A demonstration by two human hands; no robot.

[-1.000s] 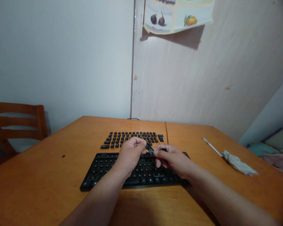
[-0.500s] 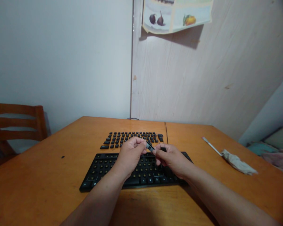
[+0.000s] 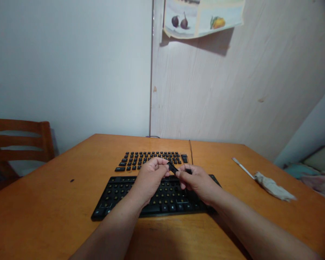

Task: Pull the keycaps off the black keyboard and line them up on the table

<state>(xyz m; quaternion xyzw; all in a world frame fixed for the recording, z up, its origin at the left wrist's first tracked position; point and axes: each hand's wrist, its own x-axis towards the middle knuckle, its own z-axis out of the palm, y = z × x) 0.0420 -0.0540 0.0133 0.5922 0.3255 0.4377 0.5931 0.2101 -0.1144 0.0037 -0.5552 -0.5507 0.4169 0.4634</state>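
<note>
Above the keyboard, a long black keycap [image 3: 172, 167] is held at both ends. My left hand [image 3: 151, 177] is closed, pinching its left end between thumb and fingers. At its right end, my right hand [image 3: 197, 182] is closed too, with thumb and fingertips on the keycap. Tucked in the right hand is a small black piece with thin wires sticking up, which looks like a wire keycap puller [image 3: 188, 171]. Below lies a black keyboard [image 3: 116, 198], most of its visible key positions bare, with a row of keys left along the front. Both hands hide its middle.
Loose black keycaps [image 3: 137, 160] lie in rows behind the keyboard. A dark cable [image 3: 191, 151] runs back from there. To the right are a white brush-like stick [image 3: 243, 167] and a crumpled cloth [image 3: 273, 187]. One small black piece [image 3: 72, 180] sits at left, near a wooden chair [image 3: 18, 141].
The long keycap has turned between my fingers: its face looked shiny grey before and shows dark now. Both hands have stayed almost in place.
</note>
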